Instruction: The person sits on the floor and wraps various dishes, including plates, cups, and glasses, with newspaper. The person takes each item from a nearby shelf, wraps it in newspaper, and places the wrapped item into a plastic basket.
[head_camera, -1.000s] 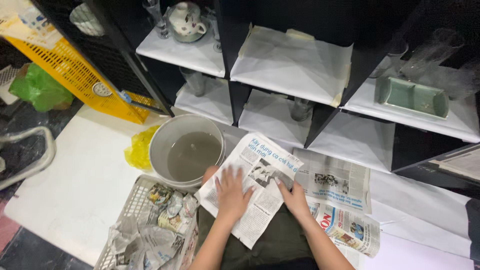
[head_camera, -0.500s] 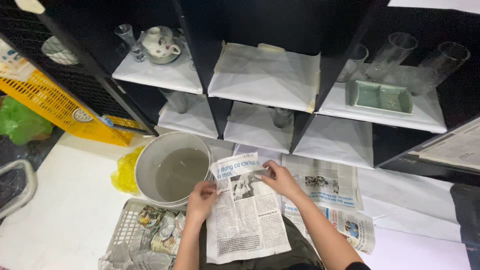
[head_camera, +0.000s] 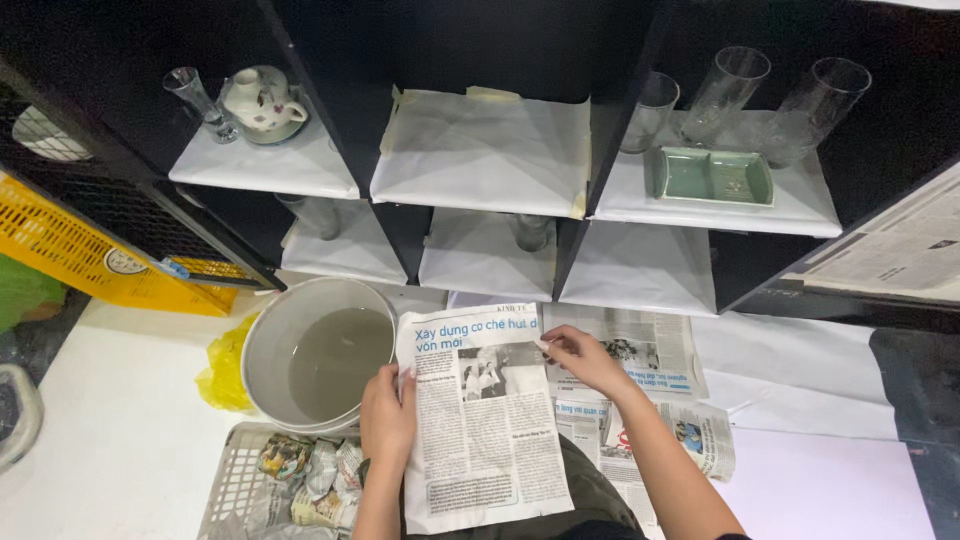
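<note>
Between both hands, fingers pinch a printed black-and-white newspaper sheet (head_camera: 483, 415) over the lap: left hand (head_camera: 388, 415) grips its left edge, right hand (head_camera: 585, 358) its top right corner. Just left sits a round grey basin of murky water (head_camera: 315, 355), above a white plastic basket (head_camera: 235, 485).

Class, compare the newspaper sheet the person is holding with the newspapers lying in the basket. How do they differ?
The held newspaper sheet is flat and spread out, gripped at its edges by the left hand and right hand. The newspapers in the white basket are crumpled into bundles, and no hand touches them. The sheet looks larger than any one bundle. Both are printed newsprint.
</note>
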